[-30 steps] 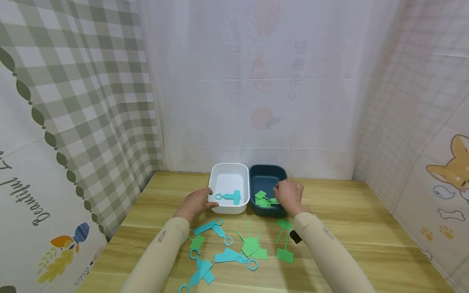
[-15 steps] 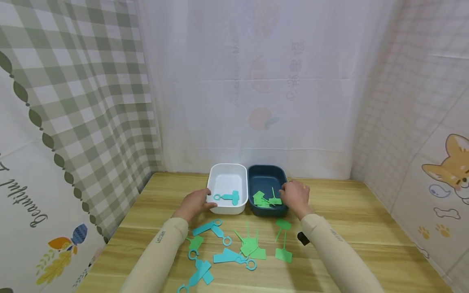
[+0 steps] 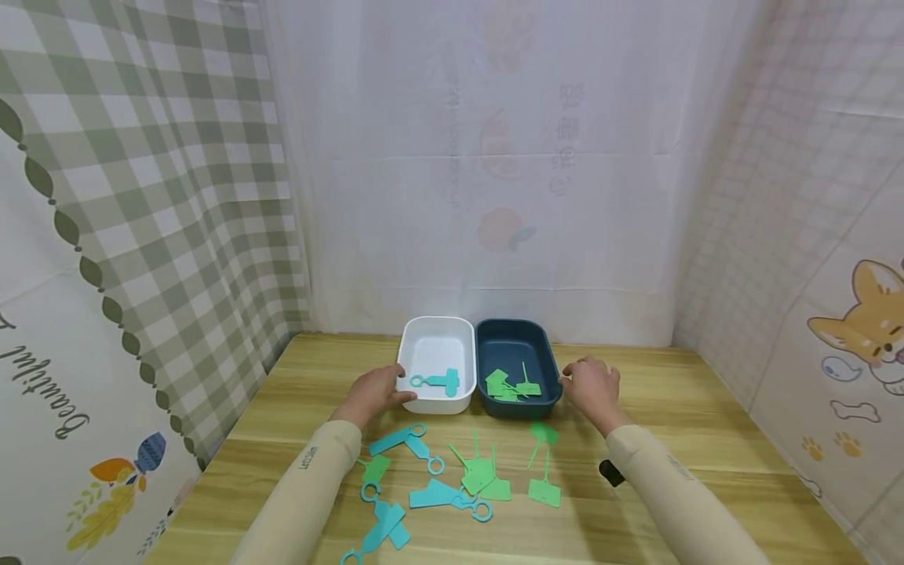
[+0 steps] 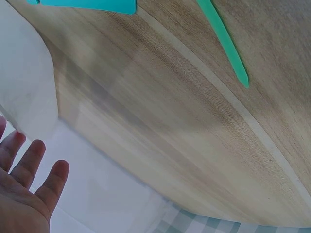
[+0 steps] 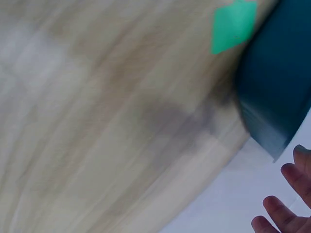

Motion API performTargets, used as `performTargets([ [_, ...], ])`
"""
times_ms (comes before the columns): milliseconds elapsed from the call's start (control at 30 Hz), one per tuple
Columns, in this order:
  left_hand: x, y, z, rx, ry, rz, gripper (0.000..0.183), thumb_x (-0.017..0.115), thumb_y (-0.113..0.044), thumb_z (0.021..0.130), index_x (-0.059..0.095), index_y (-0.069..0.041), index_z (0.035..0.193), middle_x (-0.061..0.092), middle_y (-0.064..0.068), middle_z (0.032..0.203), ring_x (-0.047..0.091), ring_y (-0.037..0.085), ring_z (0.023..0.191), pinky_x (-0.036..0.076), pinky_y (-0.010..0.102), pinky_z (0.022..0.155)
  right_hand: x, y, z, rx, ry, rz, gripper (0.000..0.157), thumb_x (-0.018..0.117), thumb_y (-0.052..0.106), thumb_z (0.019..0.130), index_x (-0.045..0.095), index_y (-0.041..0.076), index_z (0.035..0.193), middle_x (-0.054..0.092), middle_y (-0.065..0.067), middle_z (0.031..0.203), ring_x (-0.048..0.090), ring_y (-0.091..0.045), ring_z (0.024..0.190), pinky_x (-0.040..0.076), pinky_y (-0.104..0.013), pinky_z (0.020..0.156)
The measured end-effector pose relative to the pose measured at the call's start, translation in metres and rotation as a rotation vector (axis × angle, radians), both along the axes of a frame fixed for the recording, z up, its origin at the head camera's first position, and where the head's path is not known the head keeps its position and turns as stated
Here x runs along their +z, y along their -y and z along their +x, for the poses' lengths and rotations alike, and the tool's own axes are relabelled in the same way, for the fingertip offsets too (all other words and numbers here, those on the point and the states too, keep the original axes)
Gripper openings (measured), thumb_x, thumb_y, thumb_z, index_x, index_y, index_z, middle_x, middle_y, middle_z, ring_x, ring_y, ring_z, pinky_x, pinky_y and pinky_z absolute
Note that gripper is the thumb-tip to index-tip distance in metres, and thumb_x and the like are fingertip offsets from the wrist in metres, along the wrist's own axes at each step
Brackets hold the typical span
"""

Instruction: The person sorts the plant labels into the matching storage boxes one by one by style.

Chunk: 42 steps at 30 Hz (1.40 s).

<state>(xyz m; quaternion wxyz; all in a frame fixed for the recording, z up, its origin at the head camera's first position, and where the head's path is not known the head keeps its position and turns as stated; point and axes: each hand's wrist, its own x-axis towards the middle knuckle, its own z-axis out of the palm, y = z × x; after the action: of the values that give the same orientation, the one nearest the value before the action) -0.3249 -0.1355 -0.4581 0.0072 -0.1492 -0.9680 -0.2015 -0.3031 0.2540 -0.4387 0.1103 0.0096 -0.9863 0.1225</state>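
My left hand [image 3: 374,395] rests against the left rim of a white bin [image 3: 414,345]. In the left wrist view its fingers [image 4: 29,162] look spread and fairly straight beside the bin. One or two blue ring-ended plant tags [image 3: 438,380] lie inside. My right hand [image 3: 592,392] is just off the right wall of a dark blue bin [image 3: 503,329], with nothing in its fingers. In the right wrist view those fingers [image 5: 279,213] are extended near the bin's corner. Several green T-shaped plant tags [image 3: 510,388] sit in a pile inside the dark bin.
On the wooden table [image 3: 657,471], in front of the bins, lie several blue tags [image 3: 434,494] and several green tags [image 3: 479,475]. Two more green ones, including a near tag [image 3: 544,493], lie at the right. Curtains [image 3: 494,259] hang behind and beside the table.
My right hand has let go of a green tag, which now lies on the pile in the dark bin, and has moved right, out over the bin's rim. My left hand has stayed at the white bin.
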Motion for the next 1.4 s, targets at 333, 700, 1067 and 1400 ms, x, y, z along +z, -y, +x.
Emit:
performTargets([
  [333, 0.002, 0.000, 0.001, 0.000, 0.013, 0.002, 0.052, 0.078, -0.038, 0.085, 0.062, -0.003, 0.121, 0.069, 0.013, 0.111, 0.062, 0.023, 0.091, 0.052, 0.044, 0.085, -0.014, -0.019, 0.022, 0.071, -0.010, 0.049, 0.019, 0.070, 0.017, 0.090, 0.076, 0.004, 0.102, 0.062, -0.027, 0.118, 0.055, -0.051, 0.109, 0.027, -0.076, 0.095],
  [700, 0.005, -0.001, 0.002, 0.002, 0.005, 0.004, 0.051, 0.078, -0.038, 0.085, 0.062, -0.004, 0.120, 0.069, 0.011, 0.109, 0.062, 0.022, 0.089, 0.052, 0.043, 0.083, -0.036, -0.019, 0.064, 0.278, -0.108, 0.141, 0.012, 0.079, 0.016, 0.081, 0.078, 0.011, 0.091, 0.068, -0.018, 0.110, 0.061, -0.044, 0.103, 0.035, -0.075, 0.091],
  [1067, 0.004, 0.000, 0.002, 0.003, 0.005, 0.004, 0.051, 0.078, -0.037, 0.084, 0.062, -0.003, 0.119, 0.069, 0.012, 0.109, 0.061, 0.022, 0.089, 0.052, 0.043, 0.084, -0.045, -0.004, 0.084, 0.594, -0.173, 0.223, 0.011, 0.079, 0.016, 0.080, 0.078, 0.019, 0.091, 0.065, -0.010, 0.108, 0.058, -0.034, 0.106, 0.038, -0.067, 0.092],
  [1400, 0.003, -0.001, 0.002, 0.008, 0.013, 0.007, 0.051, 0.078, -0.037, 0.085, 0.062, -0.003, 0.120, 0.069, 0.013, 0.111, 0.062, 0.022, 0.089, 0.052, 0.044, 0.083, -0.051, 0.000, 0.082, 0.703, -0.233, 0.374, 0.014, 0.082, 0.020, 0.077, 0.073, 0.022, 0.087, 0.064, -0.011, 0.104, 0.059, -0.033, 0.102, 0.042, -0.068, 0.090],
])
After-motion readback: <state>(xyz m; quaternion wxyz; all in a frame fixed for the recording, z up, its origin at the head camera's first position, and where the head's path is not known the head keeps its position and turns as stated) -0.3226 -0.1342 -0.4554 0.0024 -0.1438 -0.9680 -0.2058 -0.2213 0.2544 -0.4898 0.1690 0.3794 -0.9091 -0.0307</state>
